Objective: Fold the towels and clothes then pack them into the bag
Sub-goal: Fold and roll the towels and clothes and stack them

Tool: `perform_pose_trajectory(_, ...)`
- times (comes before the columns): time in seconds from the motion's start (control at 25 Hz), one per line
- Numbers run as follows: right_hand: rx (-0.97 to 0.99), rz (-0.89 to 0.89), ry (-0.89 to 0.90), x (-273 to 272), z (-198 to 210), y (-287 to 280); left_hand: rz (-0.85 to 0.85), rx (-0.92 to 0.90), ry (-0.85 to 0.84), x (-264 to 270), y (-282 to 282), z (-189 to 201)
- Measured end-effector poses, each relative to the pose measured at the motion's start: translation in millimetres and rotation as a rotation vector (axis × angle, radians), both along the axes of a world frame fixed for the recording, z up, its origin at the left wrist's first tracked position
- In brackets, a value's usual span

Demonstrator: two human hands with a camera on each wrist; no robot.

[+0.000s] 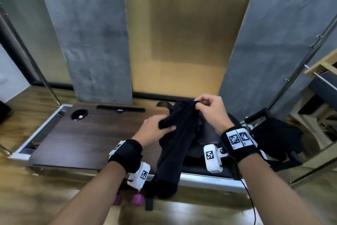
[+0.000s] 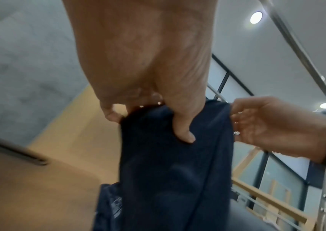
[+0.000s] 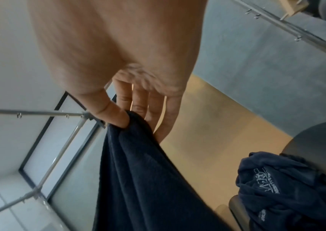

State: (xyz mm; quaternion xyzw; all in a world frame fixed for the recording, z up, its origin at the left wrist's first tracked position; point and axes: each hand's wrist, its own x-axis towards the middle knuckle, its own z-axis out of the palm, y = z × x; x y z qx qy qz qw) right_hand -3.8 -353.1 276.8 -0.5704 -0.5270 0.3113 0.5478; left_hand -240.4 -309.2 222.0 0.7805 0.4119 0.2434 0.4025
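A dark navy towel (image 1: 175,148) hangs in the air over the right part of the dark wooden table (image 1: 82,133), its lower end drooping past the front edge. My left hand (image 1: 156,130) grips a bunched part of it, thumb pressed into the cloth (image 2: 170,164). My right hand (image 1: 206,108) pinches its top edge a little higher and farther back; in the right wrist view the thumb and fingers (image 3: 118,118) pinch the towel (image 3: 138,179). A crumpled navy garment (image 3: 280,192) with pale print lies to the right. A black bag (image 1: 273,139) sits at the far right.
The table has a round recess (image 1: 79,114) and a slot (image 1: 120,109) near its back edge. Metal poles (image 1: 291,71) slant up on both sides. A pink object (image 1: 137,199) lies on the wooden floor under the front edge. Grey panels stand behind.
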Motion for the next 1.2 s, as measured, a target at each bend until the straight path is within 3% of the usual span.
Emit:
perform_pose_trajectory(0.04,0.005,-0.049,0.039,-5.2,1.6,-7.5,0.014,-0.038,0.027,-20.7,-6.3,-7.9)
perform_pose_trajectory(0.12,-0.028,-0.095,0.031,-19.8,1.3,-26.1,0.043,-0.099,-0.135,-55.9,-14.3,-15.9)
perform_pose_trajectory(0.24,-0.094,0.061,-0.152,-68.3,-5.4,-53.6,0.058,0.005,-0.328,-88.0,-21.1,1.9)
perform_pose_trajectory(0.32,-0.115,0.231,-0.230,-110.9,-8.3,-64.4,-0.017,0.082,-0.313,-93.2,-28.4,17.1)
perform_pose_trajectory(0.4,-0.072,0.258,-0.243,-152.5,-9.8,-70.6,-0.074,0.111,-0.261,-102.5,-38.8,26.2)
perform_pose_trajectory(0.52,0.013,0.106,-0.262,-188.7,-7.7,-75.2,-0.058,0.094,-0.260,-129.7,-45.4,32.2)
perform_pose_trajectory(0.64,0.049,0.026,-0.158,-206.3,-5.2,-78.5,-0.107,0.041,-0.252,-167.6,-44.1,25.8)
perform_pose_trajectory(0.8,0.123,-0.027,-0.043,-228.9,1.7,-78.0,-0.196,-0.062,-0.009,-230.4,-43.8,-9.8)
perform_pose_trajectory(0.92,0.097,-0.147,0.055,-228.7,0.8,-72.0,-0.089,0.004,0.094,-280.5,-32.8,-33.9)
perform_pose_trajectory(1.08,0.021,-0.325,0.134,-211.2,-7.3,-67.4,0.101,0.084,0.032,-338.6,-8.4,-35.0)
perform_pose_trajectory(1.2,-0.032,-0.383,0.148,-205.0,-18.9,-68.0,0.191,0.120,-0.161,-364.8,7.9,-24.7)
